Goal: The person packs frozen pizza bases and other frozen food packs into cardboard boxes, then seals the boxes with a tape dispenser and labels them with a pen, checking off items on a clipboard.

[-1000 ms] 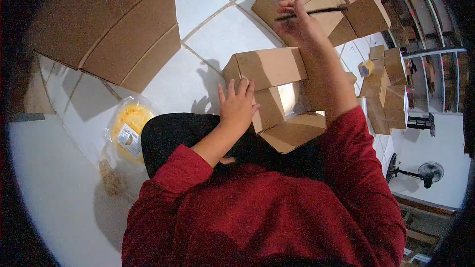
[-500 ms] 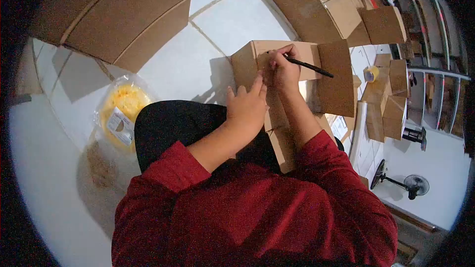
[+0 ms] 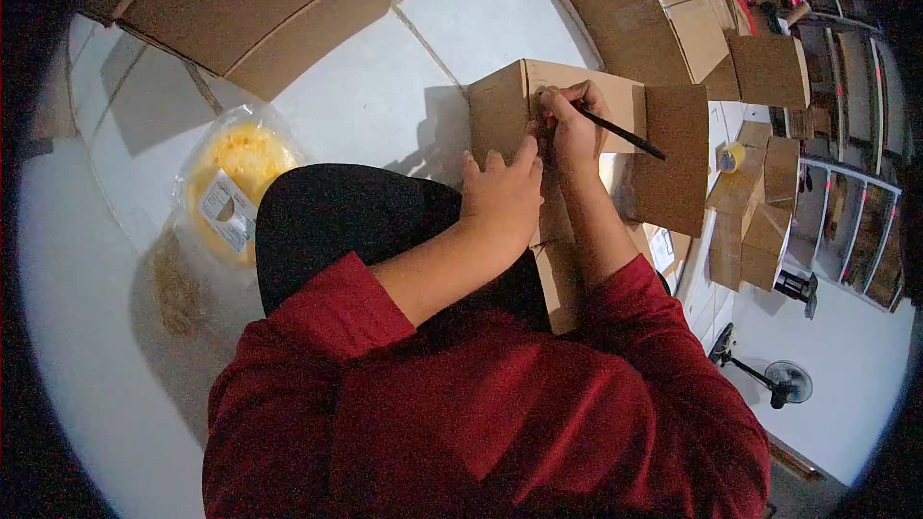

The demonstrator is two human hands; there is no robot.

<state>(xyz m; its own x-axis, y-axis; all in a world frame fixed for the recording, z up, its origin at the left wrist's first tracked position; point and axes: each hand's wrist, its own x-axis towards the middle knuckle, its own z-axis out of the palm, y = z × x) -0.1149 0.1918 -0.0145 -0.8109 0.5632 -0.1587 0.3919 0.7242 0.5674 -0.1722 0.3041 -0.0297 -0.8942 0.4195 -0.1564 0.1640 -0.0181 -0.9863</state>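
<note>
A cardboard box (image 3: 498,115) with raised flaps stands in front of my lap. My right hand (image 3: 577,130) grips a black pen (image 3: 625,135), its tip down at the box's upper panel; the writing end is hidden by my fingers. Spread over the near side of the box, my left hand (image 3: 505,194) rests with fingers apart, steadying nothing else that I can see. On the right, a wide flap (image 3: 681,154) of the box sticks out beyond the pen's back end.
A clear plastic bag with yellow contents and a label (image 3: 228,211) lies on the tiled floor at left. Big cartons (image 3: 308,14) stand at upper left, more boxes (image 3: 625,19) at upper right. Yellow tape (image 3: 732,157), a fan (image 3: 788,383) and shelving (image 3: 860,221) are at right.
The view has shifted, so the box and both hands appear slightly farther right. The pen stays in my right hand at the same panel, and my left hand remains on the box.
</note>
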